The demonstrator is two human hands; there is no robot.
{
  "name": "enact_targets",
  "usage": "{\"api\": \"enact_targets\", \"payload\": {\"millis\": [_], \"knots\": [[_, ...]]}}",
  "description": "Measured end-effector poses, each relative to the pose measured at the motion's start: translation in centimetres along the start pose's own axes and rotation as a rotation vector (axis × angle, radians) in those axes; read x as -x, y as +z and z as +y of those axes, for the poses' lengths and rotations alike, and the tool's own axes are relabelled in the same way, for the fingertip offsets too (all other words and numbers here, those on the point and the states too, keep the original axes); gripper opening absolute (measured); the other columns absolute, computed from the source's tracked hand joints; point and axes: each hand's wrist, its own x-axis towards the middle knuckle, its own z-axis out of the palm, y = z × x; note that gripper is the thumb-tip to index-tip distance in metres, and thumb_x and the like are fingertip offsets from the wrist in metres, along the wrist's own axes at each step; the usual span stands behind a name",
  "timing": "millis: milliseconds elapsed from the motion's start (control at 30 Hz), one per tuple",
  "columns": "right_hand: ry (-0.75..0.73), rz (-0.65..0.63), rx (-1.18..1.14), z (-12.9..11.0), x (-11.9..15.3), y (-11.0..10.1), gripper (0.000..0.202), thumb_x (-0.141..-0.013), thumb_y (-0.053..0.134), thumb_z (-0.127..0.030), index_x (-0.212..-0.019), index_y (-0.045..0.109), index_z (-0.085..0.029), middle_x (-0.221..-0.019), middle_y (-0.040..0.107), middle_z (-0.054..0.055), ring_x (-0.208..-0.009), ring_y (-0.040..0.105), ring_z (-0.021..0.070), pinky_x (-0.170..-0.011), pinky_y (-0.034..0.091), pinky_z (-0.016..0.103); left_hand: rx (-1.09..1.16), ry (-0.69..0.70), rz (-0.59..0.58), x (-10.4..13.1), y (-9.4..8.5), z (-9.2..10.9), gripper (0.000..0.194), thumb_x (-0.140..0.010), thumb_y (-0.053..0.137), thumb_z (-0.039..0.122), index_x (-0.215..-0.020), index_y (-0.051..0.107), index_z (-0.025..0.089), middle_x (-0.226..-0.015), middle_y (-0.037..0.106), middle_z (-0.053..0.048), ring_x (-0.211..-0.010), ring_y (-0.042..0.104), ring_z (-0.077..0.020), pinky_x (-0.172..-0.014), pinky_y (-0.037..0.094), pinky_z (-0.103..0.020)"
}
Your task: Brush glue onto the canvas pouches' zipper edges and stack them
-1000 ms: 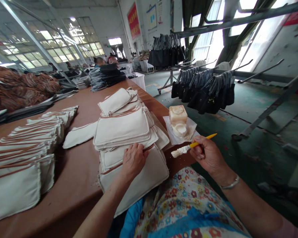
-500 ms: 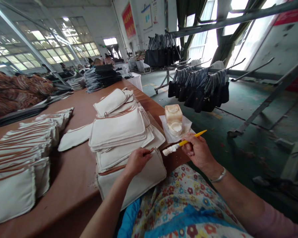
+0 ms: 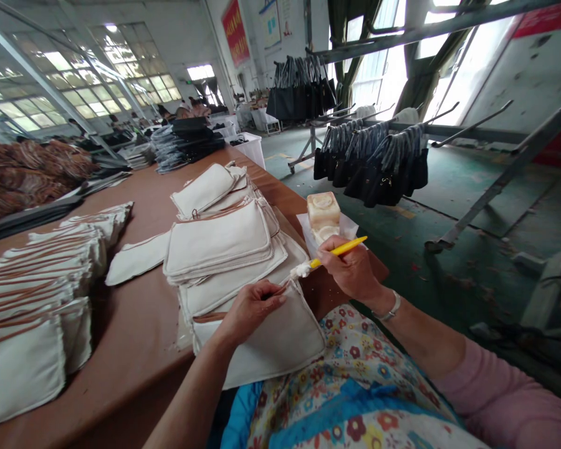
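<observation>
My left hand (image 3: 257,308) pinches the brown-trimmed top edge of a cream fabric pouch (image 3: 280,340) at the near edge of the table. In my right hand (image 3: 350,265) is a yellow-handled brush (image 3: 339,249), its bristles coated with thick white paste. The brush tip is at the pouch's upper right corner, close to my left fingertips; whether it touches cannot be told. Behind the pouch lies a pile of similar cream pouches (image 3: 219,237). An open paste container (image 3: 323,212) rests on white paper (image 3: 350,226) beyond my right hand, which partly hides it.
A row of cream pouches (image 3: 42,274) leans together on the brown table (image 3: 135,337) at left. Brown material (image 3: 28,165) and dark stacked pieces (image 3: 187,140) lie farther back. Black bags (image 3: 374,168) hang from a metal rack (image 3: 486,187) at right. Several people are in the background.
My right hand has moved left, bringing the brush from beside the pouch to its upper corner. The pouch has shifted slightly right and down under my left hand.
</observation>
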Motion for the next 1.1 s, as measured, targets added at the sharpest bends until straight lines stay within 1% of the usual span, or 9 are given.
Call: {"api": "enact_targets", "payload": {"millis": [167, 267, 367, 533, 633, 800, 933, 1000, 1100], "knots": [[0.011, -0.115, 0.000, -0.3, 0.3, -0.1, 0.018, -0.088, 0.062, -0.025, -0.072, 0.064, -0.019, -0.064, 0.058, -0.001, -0.058, 0.051, 0.0147, -0.055, 0.038, 0.026, -0.110, 0.090, -0.021, 0.2, 0.3, 0.2, 0.027, -0.087, 0.065, 0.041, -0.087, 0.077, 0.016, -0.080, 0.059, -0.002, -0.075, 0.055, -0.0144, -0.067, 0.042, -0.023], [0.036, 0.038, 0.009, 0.4, -0.2, -0.4, 0.019, -0.087, 0.062, -0.024, -0.069, 0.063, -0.019, -0.064, 0.060, 0.000, -0.060, 0.052, 0.0148, -0.057, 0.039, 0.026, -0.138, 0.169, 0.008, 0.7, 0.6, 0.3, 0.026, -0.088, 0.065, 0.040, -0.088, 0.077, 0.017, -0.080, 0.057, -0.002, -0.073, 0.055, -0.0134, -0.066, 0.041, -0.023], [0.149, 0.136, -0.112, 1.3, -0.6, -0.4, 0.021, -0.086, 0.064, -0.027, -0.067, 0.060, -0.019, -0.053, 0.051, -0.003, -0.050, 0.043, 0.0114, -0.049, 0.033, 0.024, -0.144, 0.233, 0.042, 1.3, 1.0, 0.4, 0.026, -0.087, 0.067, 0.041, -0.087, 0.077, 0.017, -0.079, 0.058, -0.003, -0.071, 0.055, -0.0129, -0.064, 0.041, -0.023], [0.488, -0.076, -0.609, 1.7, -0.4, 0.8, 0.024, -0.076, 0.071, -0.033, -0.065, 0.055, -0.019, -0.042, 0.039, -0.008, -0.035, 0.028, 0.0063, -0.036, 0.016, 0.020, -0.239, 0.241, 0.175, 1.7, 1.4, 0.2, 0.024, -0.084, 0.071, 0.040, -0.078, 0.074, 0.017, -0.075, 0.059, -0.002, -0.069, 0.056, -0.0130, -0.062, 0.042, -0.023], [0.576, -0.155, -0.806, 1.4, -0.5, 0.5, 0.029, -0.071, 0.074, -0.030, -0.060, 0.049, -0.020, -0.039, 0.036, -0.010, -0.033, 0.024, 0.0045, -0.035, 0.016, 0.019, -0.281, 0.225, 0.196, 1.8, 1.4, -0.1, 0.024, -0.084, 0.071, 0.041, -0.077, 0.074, 0.018, -0.075, 0.059, -0.002, -0.069, 0.056, -0.0129, -0.062, 0.042, -0.023], [0.537, 0.042, -0.724, 1.6, -1.0, 0.2, 0.028, -0.069, 0.076, -0.028, -0.060, 0.052, -0.018, -0.041, 0.040, -0.008, -0.035, 0.026, 0.0040, -0.035, 0.017, 0.018, -0.311, 0.249, 0.184, 1.4, 1.2, -0.4, 0.027, -0.085, 0.069, 0.044, -0.078, 0.073, 0.018, -0.075, 0.059, -0.002, -0.068, 0.056, -0.0131, -0.062, 0.041, -0.023], [0.590, -0.050, -0.746, 1.4, -0.4, 1.1, 0.027, -0.072, 0.076, -0.029, -0.062, 0.054, -0.018, -0.039, 0.038, -0.008, -0.034, 0.026, 0.0042, -0.035, 0.017, 0.017, -0.375, 0.230, 0.165, 1.4, 0.7, -0.8, 0.031, -0.087, 0.066, 0.049, -0.086, 0.073, 0.019, -0.081, 0.064, -0.004, -0.074, 0.060, -0.0156, -0.066, 0.044, -0.025], [0.596, -0.066, -0.822, 1.2, -0.1, 0.9, 0.030, -0.075, 0.074, -0.028, -0.058, 0.051, -0.019, -0.038, 0.033, -0.009, -0.034, 0.026, 0.0048, -0.035, 0.020, 0.018, -0.495, 0.198, 0.157, 1.9, 0.2, -1.6, 0.032, -0.087, 0.066, 0.052, -0.094, 0.071, 0.021, -0.088, 0.067, -0.005, -0.081, 0.062, -0.0182, -0.070, 0.044, -0.027], [0.582, 0.102, -0.798, 1.7, 0.2, 0.0, 0.030, -0.075, 0.075, -0.024, -0.057, 0.052, -0.018, -0.043, 0.038, -0.006, -0.036, 0.029, 0.0049, -0.035, 0.020, 0.018, -0.781, 0.128, 0.200, 3.6, -0.4, -3.8, 0.031, -0.088, 0.063, 0.052, -0.093, 0.069, 0.022, -0.090, 0.069, -0.006, -0.087, 0.064, -0.0221, -0.078, 0.043, -0.032]]}}
